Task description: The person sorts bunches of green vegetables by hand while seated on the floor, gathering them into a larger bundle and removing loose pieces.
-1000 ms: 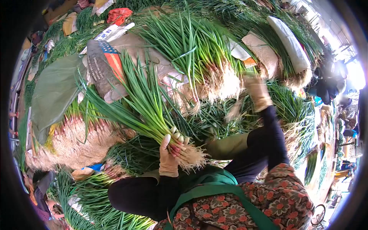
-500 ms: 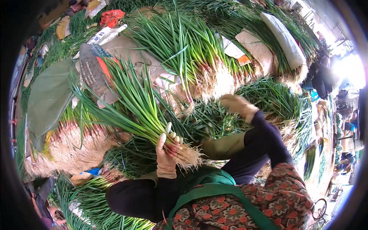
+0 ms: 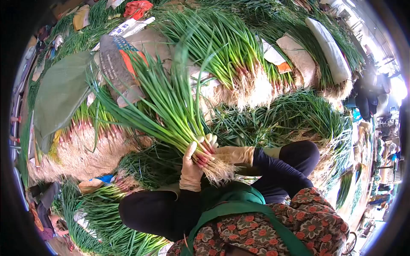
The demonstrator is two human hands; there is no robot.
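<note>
Gripped onion bunch (image 3: 181, 123): green leaves (image 3: 160, 91), pinkish stems (image 3: 204, 157), pale roots (image 3: 220, 171).
Left hand (image 3: 191, 170) encloses stems; right hand (image 3: 234, 155) adjoins them, closure indeterminate. Printed sack (image 3: 112, 64) lies behind onion bunch.

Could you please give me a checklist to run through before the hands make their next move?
1. Left hand closed round the bunch: ok.
2. Right hand at the bunch: ok, beside the left hand near the roots.
3. Right hand's grip: cannot tell, its fingers are partly hidden.
4. Roots gathered at one end: ok.
5. Leaves gathered tight: not ok, they fan out.
</note>
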